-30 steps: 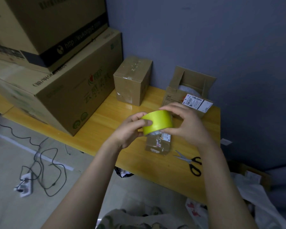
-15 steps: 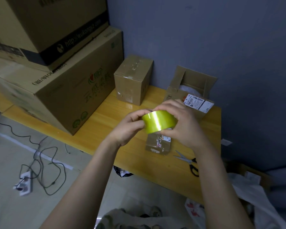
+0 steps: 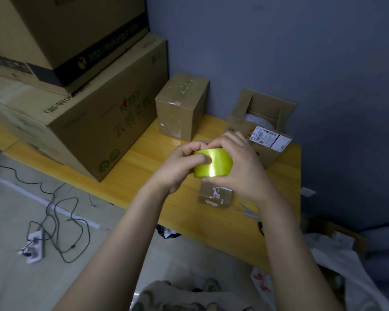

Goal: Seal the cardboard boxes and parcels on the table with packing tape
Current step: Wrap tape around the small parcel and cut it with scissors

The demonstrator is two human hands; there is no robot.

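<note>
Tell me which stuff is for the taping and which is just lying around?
For the job: yellow tape roll, open box, small parcel, scissors.
Just lying about: power strip on the floor, white bag.

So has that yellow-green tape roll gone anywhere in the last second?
No. The tape roll still hangs just above the small parcel, as before; the left hand and right hand only seem to turn it in place.
</note>
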